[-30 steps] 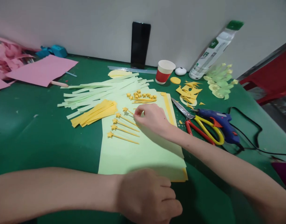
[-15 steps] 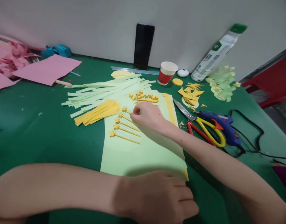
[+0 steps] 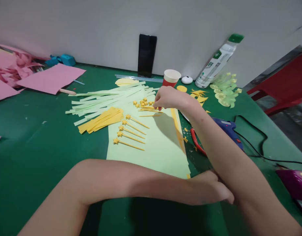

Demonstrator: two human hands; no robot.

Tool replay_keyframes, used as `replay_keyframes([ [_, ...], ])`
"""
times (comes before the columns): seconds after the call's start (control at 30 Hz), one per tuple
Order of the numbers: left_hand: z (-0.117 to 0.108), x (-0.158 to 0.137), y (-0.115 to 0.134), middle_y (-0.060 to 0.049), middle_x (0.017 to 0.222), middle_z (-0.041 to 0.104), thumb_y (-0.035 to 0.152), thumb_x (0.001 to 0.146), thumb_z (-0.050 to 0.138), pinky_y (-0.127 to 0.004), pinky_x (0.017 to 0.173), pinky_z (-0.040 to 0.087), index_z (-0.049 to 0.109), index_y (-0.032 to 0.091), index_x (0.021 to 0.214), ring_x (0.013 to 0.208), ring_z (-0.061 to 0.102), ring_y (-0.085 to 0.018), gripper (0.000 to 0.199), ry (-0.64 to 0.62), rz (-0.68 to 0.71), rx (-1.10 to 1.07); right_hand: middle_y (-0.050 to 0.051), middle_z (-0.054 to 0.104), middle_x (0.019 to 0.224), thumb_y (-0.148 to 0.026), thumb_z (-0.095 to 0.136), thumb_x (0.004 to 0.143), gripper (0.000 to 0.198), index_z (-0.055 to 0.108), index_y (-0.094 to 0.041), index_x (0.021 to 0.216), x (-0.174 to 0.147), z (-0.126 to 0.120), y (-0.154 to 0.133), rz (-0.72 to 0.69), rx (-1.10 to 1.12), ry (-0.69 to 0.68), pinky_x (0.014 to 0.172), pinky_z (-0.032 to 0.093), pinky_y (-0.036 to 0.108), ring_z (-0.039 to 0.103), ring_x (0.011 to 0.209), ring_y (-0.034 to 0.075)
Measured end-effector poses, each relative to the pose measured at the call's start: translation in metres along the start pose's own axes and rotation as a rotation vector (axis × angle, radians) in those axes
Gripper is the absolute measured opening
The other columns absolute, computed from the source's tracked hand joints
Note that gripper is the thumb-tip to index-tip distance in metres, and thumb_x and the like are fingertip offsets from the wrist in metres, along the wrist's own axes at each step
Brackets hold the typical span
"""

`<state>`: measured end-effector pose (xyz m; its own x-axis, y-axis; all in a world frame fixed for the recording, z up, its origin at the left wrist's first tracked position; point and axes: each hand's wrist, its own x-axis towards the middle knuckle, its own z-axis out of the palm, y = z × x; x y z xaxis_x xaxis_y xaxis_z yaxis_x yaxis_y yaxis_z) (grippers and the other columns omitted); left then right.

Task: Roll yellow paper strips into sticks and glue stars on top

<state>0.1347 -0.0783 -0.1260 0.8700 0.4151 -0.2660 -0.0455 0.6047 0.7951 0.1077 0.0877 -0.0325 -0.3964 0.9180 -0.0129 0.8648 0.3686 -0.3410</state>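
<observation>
My right hand (image 3: 167,97) hovers at the small yellow paper stars (image 3: 143,102), its fingertips pinched together; what they hold, if anything, is hidden. Below it are thin yellow sticks (image 3: 150,115). Several star-tipped yellow sticks (image 3: 131,136) lie in a slanted row on a pale green paper sheet (image 3: 151,157). Crossing low in front, my left arm brings my left hand (image 3: 212,188) against the underside of my right forearm, with its fingers mostly hidden.
Green strips (image 3: 104,101) and yellow strips (image 3: 104,119) lie left of the stars. A paper cup (image 3: 171,76), bottle (image 3: 216,64) and upright phone (image 3: 147,55) stand behind. My right arm partly covers the scissors (image 3: 196,142) and blue glue gun (image 3: 226,129). Pink paper (image 3: 52,77) lies far left.
My right hand has moved from the star-tipped sticks up and right to the loose stars, leaving the top one in the row. My left hand has shifted right, to my right forearm.
</observation>
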Motion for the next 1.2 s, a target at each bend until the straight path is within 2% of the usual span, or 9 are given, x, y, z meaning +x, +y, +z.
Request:
replay_keyframes([
  [0.13,-0.004,-0.007,0.007,-0.002,0.074,0.057,0.002,0.058,0.059,-0.042,0.091,0.045,0.063,0.008,0.083,0.081,0.06,-0.019,0.026,-0.013,-0.082,-0.16,0.008,0.055,0.109,-0.034,0.048,0.087,0.032,0.052,-0.014,0.111,0.005,0.008,-0.006,0.053,-0.173,-0.12,0.08,0.048,0.036,0.055,0.094,0.015],
  [0.3,-0.003,-0.013,0.01,0.001,0.071,0.055,-0.003,0.057,0.056,-0.039,0.091,0.045,0.057,0.01,0.067,0.061,0.053,-0.009,0.017,-0.041,-0.105,-0.257,0.009,0.053,0.112,-0.034,0.049,0.087,0.033,0.051,-0.014,0.113,0.004,0.027,-0.012,-0.073,-0.265,-0.236,0.082,0.048,0.038,0.054,0.097,0.017],
  [0.7,-0.003,-0.013,0.001,-0.002,0.074,0.057,-0.002,0.058,0.062,-0.054,0.093,0.04,0.062,0.004,0.094,0.094,0.061,-0.028,0.037,-0.096,-0.062,-0.303,0.008,0.053,0.113,-0.034,0.049,0.087,0.034,0.051,-0.014,0.114,0.001,0.041,-0.008,-0.133,-0.234,-0.27,0.082,0.048,0.038,0.054,0.098,0.017],
  [0.77,-0.003,-0.013,-0.001,-0.002,0.074,0.057,-0.003,0.056,0.064,-0.055,0.092,0.04,0.061,0.004,0.094,0.102,0.058,-0.032,0.04,-0.109,-0.061,-0.289,0.009,0.053,0.113,-0.034,0.049,0.086,0.034,0.051,-0.014,0.114,-0.001,0.039,-0.008,-0.141,-0.176,-0.248,0.082,0.048,0.038,0.054,0.098,0.017],
  [0.87,-0.003,-0.015,0.002,-0.002,0.071,0.055,0.004,0.066,0.059,-0.05,0.091,0.041,0.06,0.004,0.085,0.105,0.057,-0.031,0.019,-0.141,-0.062,-0.256,0.008,0.054,0.111,-0.035,0.049,0.087,0.034,0.051,-0.013,0.113,-0.006,0.029,-0.006,-0.151,-0.038,-0.176,0.081,0.048,0.038,0.055,0.096,0.017],
  [0.97,-0.002,-0.027,0.016,-0.003,0.074,0.058,0.009,0.077,0.051,-0.035,0.087,0.043,0.058,0.006,0.081,0.083,0.064,-0.018,0.009,-0.223,-0.063,-0.232,0.006,0.06,0.092,-0.023,0.055,0.082,0.015,0.058,-0.01,0.089,-0.021,0.013,-0.004,-0.147,0.174,-0.052,0.077,0.048,0.032,0.056,0.085,0.014],
  [1.07,-0.002,-0.051,0.034,0.001,0.068,0.058,0.006,0.079,0.049,-0.021,0.069,0.044,0.05,0.013,0.087,0.057,0.057,-0.005,0.01,-0.316,-0.086,-0.108,0.002,0.06,0.074,-0.012,0.053,0.078,0.006,0.054,-0.012,0.072,-0.048,0.0,0.0,-0.102,0.471,0.075,0.06,0.045,0.023,0.053,0.062,0.008],
  [1.13,-0.005,-0.071,0.043,0.003,0.065,0.054,0.006,0.082,0.044,-0.018,0.063,0.043,0.049,0.015,0.082,0.052,0.052,-0.003,0.009,-0.287,-0.122,0.034,0.001,0.059,0.071,-0.016,0.05,0.08,0.006,0.052,-0.013,0.076,-0.07,-0.004,0.004,-0.051,0.686,0.122,0.048,0.042,0.02,0.05,0.052,0.006],
  [1.2,-0.012,-0.09,0.046,0.002,0.064,0.052,0.005,0.082,0.039,-0.018,0.06,0.043,0.05,0.013,0.076,0.052,0.05,-0.004,0.016,-0.15,-0.14,0.139,0.0,0.059,0.071,-0.022,0.051,0.081,0.007,0.05,-0.014,0.082,-0.092,-0.002,0.008,0.007,0.884,0.167,0.045,0.042,0.018,0.051,0.052,0.005],
])
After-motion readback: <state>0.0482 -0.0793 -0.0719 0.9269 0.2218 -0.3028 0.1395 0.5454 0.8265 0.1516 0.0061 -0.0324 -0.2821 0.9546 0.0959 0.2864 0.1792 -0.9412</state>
